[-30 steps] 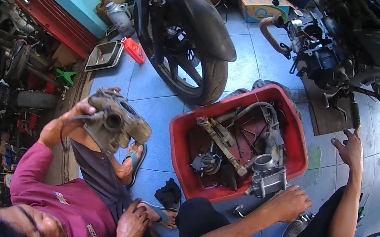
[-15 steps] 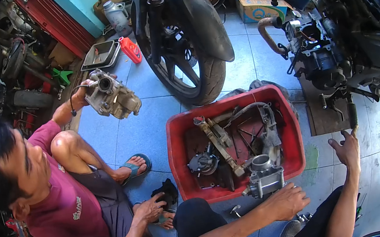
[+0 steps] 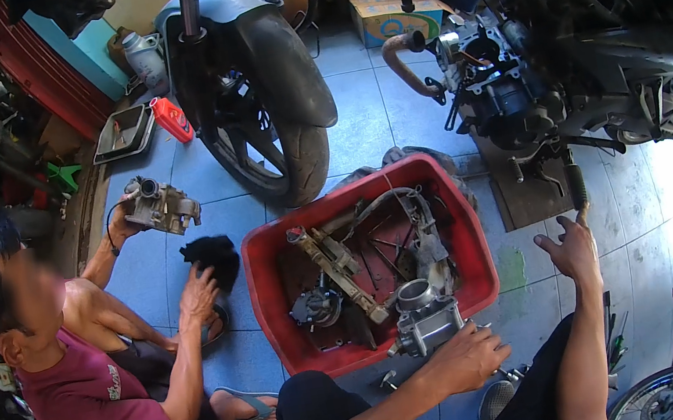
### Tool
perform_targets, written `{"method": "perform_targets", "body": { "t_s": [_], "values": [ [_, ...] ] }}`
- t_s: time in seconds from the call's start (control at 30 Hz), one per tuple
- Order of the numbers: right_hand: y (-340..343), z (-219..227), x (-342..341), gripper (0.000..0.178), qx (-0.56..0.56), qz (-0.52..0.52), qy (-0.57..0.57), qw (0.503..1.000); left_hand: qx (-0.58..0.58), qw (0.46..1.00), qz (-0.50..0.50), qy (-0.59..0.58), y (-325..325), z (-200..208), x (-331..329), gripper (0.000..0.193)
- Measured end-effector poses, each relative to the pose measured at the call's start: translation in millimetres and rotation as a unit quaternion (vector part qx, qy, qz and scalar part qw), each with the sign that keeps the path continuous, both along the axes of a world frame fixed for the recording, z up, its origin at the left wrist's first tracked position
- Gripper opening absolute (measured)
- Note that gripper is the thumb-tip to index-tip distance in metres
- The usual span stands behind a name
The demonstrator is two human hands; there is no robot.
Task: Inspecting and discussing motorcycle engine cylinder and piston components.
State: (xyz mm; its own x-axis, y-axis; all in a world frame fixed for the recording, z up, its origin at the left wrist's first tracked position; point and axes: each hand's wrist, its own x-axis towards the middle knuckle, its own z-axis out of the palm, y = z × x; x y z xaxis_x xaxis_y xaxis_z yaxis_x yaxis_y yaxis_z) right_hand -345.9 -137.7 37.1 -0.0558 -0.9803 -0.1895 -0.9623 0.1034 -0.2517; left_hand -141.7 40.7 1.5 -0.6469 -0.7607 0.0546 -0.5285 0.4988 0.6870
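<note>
My left hand is closed with bent fingers on the near side of a grey metal engine cylinder, over the near rim of a red plastic tub. Its fingertips are partly hidden. My right hand reaches out with the index finger stretched and the thumb apart, holding nothing. The fingertip is at the lower end of the black foot pedal on the motorcycle. On the left a co-worker holds up a grimy metal engine part in one hand and a black cloth in the other.
Dirty metal parts, including a long rusty bracket, lie in the tub. Behind it stands a front wheel. The partly stripped motorcycle engine is at right. A red bottle and metal trays are at far left.
My view has shifted, so the scene sits farther left. The co-worker's hand with the black cloth has risen toward the held engine part. My hands keep nearly the same pose.
</note>
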Motion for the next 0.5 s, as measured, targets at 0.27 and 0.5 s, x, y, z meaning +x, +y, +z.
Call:
{"method": "perform_targets", "body": {
  "t_s": [0.27, 0.5],
  "values": [
    [-2, -12, -11, 0.071, -0.021, 0.007, 0.021, 1.000, -0.077, 0.985, 0.152, -0.007, -24, 26, 47, 0.017],
    [1, -8, -8, 0.070, -0.042, 0.018, 0.029, 0.999, 0.128, 0.867, 0.471, -0.098, -4, 43, 144, 0.041]
  ]
}}
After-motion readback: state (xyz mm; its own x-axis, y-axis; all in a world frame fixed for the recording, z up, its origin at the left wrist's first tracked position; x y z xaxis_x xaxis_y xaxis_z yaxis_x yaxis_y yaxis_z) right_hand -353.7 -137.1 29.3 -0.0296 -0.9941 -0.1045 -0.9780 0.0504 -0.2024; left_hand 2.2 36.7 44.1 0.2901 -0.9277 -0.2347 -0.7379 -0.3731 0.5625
